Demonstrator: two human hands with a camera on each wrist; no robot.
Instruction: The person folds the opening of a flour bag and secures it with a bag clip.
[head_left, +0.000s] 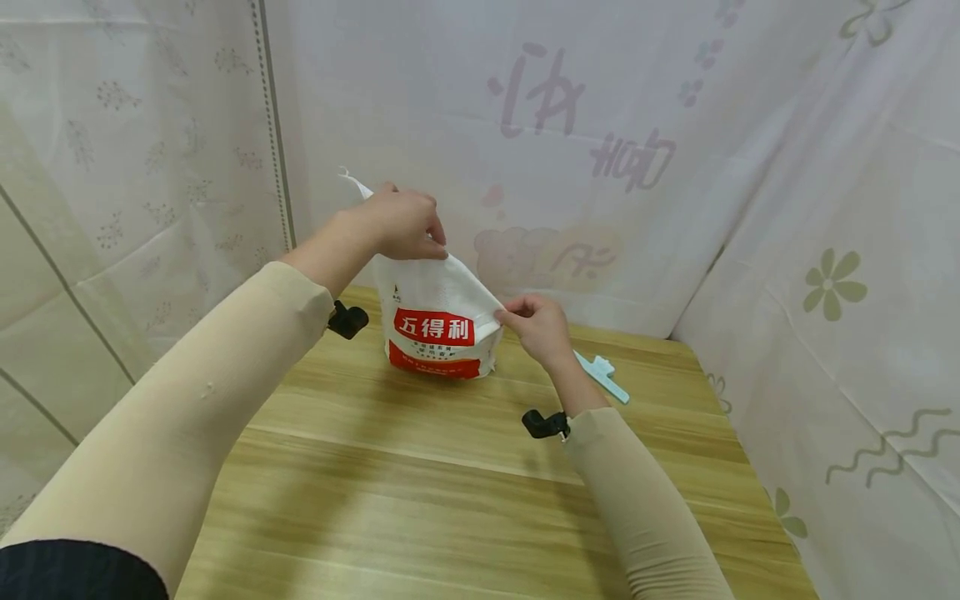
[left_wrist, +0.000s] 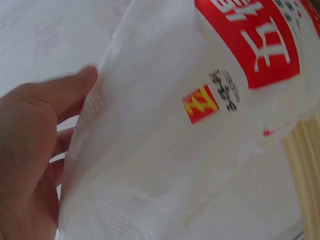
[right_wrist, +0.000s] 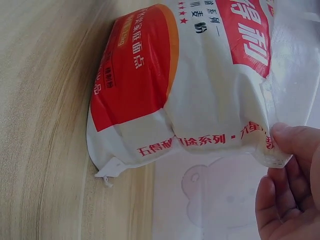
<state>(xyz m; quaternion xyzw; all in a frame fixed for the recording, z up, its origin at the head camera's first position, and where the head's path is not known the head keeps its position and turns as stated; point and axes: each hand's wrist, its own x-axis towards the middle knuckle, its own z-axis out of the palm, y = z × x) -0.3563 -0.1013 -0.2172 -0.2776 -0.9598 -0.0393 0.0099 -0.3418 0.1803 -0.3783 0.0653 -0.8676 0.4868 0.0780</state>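
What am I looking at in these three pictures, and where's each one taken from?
There's no machine: a person's left hand and right hand do the work. The wide picture comes from a camera on the head, looking down. The others come from a left wrist camera and a right wrist camera. On the table stands a red and white bag; a blue clip lies to its right. The left hand holds the bag near its top; the right pinches its edge.

Soft, diffuse light leaves faint shadows [head_left: 322, 483] on the surface [head_left: 450, 517]. The left wrist view is dimmer, the bag [left_wrist: 145, 115] lettering [left_wrist: 224, 91] blurred.
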